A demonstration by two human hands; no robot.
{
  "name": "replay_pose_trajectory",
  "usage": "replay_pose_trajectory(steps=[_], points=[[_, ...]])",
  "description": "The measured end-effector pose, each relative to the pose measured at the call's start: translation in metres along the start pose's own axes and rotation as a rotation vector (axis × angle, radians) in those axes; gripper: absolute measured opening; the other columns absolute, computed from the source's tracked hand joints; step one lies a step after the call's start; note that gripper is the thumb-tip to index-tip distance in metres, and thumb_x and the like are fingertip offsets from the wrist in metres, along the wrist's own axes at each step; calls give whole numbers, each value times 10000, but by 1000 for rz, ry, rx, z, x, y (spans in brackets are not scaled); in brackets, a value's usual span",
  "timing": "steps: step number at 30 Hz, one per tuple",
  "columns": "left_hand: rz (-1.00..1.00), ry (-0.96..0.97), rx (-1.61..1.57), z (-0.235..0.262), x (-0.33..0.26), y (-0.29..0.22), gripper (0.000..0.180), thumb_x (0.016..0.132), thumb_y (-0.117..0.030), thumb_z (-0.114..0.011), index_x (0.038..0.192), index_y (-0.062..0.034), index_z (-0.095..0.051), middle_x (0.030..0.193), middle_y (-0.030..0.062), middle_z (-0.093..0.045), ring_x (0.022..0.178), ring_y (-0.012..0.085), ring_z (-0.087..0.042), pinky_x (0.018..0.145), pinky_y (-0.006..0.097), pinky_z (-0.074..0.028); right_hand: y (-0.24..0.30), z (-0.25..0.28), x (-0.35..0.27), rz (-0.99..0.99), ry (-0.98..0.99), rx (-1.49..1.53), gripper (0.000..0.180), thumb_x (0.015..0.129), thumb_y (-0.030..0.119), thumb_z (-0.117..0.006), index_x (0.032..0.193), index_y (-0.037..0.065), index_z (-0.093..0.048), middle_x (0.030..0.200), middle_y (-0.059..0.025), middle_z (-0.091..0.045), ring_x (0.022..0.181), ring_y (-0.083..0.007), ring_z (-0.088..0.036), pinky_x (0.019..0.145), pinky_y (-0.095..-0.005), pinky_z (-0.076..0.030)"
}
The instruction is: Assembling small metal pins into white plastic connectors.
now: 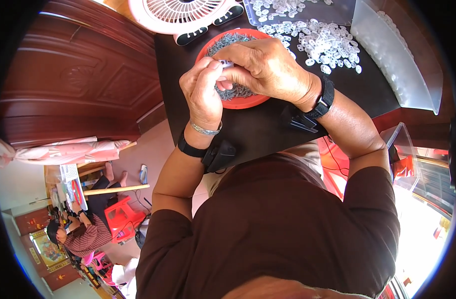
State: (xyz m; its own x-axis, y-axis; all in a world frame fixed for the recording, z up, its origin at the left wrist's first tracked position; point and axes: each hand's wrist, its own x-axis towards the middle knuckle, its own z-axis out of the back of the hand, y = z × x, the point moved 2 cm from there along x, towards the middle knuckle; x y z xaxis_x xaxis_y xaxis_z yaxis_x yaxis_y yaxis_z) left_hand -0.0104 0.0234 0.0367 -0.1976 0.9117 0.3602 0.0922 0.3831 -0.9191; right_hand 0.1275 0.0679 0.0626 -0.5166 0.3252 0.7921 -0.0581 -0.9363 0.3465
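Left hand (204,89) and right hand (270,65) met over a red basin (249,103), fingers of both pinched on a small white piece (227,64), mostly hidden by them. Basin sat on the black surface (258,132); grey bits (238,93) inside, partly covered. Loose white pieces (330,45) lay beyond, right; fan (180,12) left, cut off at top. Carved wood panelling (83,74) stood left; farther, a person in striped top (93,236) near a red stool (122,219), handwork too small to tell.
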Motion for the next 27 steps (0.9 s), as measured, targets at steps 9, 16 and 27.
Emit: replay_pose_trajectory(steps=[9, 16, 27], points=[[17, 40, 46, 4, 3, 2, 258, 861, -166, -468, 745, 45, -561, 641, 97, -556, 504, 166, -512, 493, 241, -374, -6, -2, -1, -9, -4, -8, 248, 762, 214, -715, 946, 70, -634, 791, -91, -655, 677, -274, -645, 583, -304, -519], [-44, 87, 72, -2, 1, -9, 311, 917, -209, -450, 844, 65, -578, 662, 84, -567, 534, 141, -513, 515, 232, -376, -8, 2, 1, -105, -55, 145, 222, 747, 218, -728, 899, 72, -659, 769, -75, -665, 688, -245, -655, 629, -298, -526], [14, 59, 3, 0, -2, -34, 252, 919, -188, -475, 929, 39, -584, 719, 52, -594, 584, 108, -544, 541, 215, -426, 18, 32, 16, 78, -42, -19, 241, 739, 201, -721, 918, 58, -649, 766, -111, -652, 696, -297, -633, 617, -349, -505]])
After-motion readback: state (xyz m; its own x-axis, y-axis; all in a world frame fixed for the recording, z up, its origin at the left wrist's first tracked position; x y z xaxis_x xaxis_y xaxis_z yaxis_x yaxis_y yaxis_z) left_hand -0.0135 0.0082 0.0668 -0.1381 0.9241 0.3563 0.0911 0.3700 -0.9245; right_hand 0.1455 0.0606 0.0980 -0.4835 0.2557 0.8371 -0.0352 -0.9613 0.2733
